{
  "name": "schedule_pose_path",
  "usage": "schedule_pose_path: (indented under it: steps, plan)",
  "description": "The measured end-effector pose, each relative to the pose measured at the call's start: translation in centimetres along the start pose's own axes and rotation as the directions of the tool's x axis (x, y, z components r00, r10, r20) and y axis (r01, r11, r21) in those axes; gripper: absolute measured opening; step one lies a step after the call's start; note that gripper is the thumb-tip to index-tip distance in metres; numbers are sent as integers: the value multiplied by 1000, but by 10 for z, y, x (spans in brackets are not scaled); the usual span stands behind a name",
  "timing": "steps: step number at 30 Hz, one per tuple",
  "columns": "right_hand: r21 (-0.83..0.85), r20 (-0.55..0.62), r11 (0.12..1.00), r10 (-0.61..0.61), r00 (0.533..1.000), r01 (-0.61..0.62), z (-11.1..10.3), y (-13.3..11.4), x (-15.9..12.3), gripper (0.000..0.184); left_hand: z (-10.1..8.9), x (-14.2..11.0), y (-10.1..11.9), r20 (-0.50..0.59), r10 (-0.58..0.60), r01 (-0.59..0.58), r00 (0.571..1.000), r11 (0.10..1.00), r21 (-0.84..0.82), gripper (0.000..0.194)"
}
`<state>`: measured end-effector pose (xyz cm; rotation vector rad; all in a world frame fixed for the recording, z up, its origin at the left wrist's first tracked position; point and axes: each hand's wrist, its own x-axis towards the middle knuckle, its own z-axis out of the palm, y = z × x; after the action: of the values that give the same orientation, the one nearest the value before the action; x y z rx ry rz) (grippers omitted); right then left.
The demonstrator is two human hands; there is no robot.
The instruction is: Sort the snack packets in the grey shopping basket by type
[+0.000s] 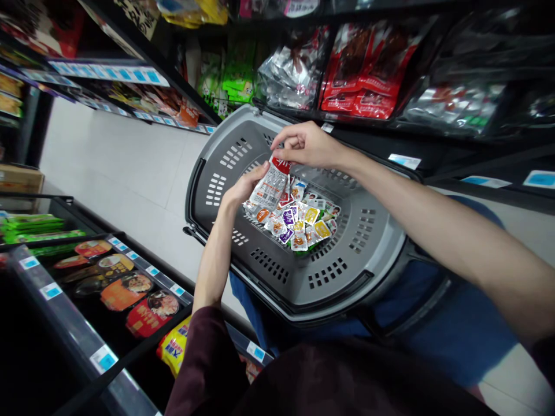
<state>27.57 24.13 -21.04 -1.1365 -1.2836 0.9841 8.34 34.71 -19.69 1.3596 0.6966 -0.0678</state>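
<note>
A silver snack packet with a red top is held between my two hands, over the inside of a grey shopping basket. My left hand grips its left side, thumb along the upper edge. My right hand pinches the red top corner, fingers curled. Below, on the basket's floor, lies a pile of small snack packets, white with purple, yellow and orange labels. Part of the pile is hidden behind the held packet.
Ahead, a dark shelf holds red snack bags, silver packets and green packets. At lower left, another shelf carries bowl-shaped food packs and a yellow bag. Pale tiled floor runs between the shelves.
</note>
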Motion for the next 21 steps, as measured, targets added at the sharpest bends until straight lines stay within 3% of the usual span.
schedule_pose_path:
  steps: [7, 21]
  plan:
    - [-9, 2, 1000, 29, 1000, -29, 0, -5, -1, 42, -1, 2, 1, 77, 41, -45, 996, 998, 42, 58]
    - [-41, 3, 999, 16, 1000, -16, 0, -4, 0, 45, 6, -1, 4, 129, 69, -75, 989, 997, 37, 63]
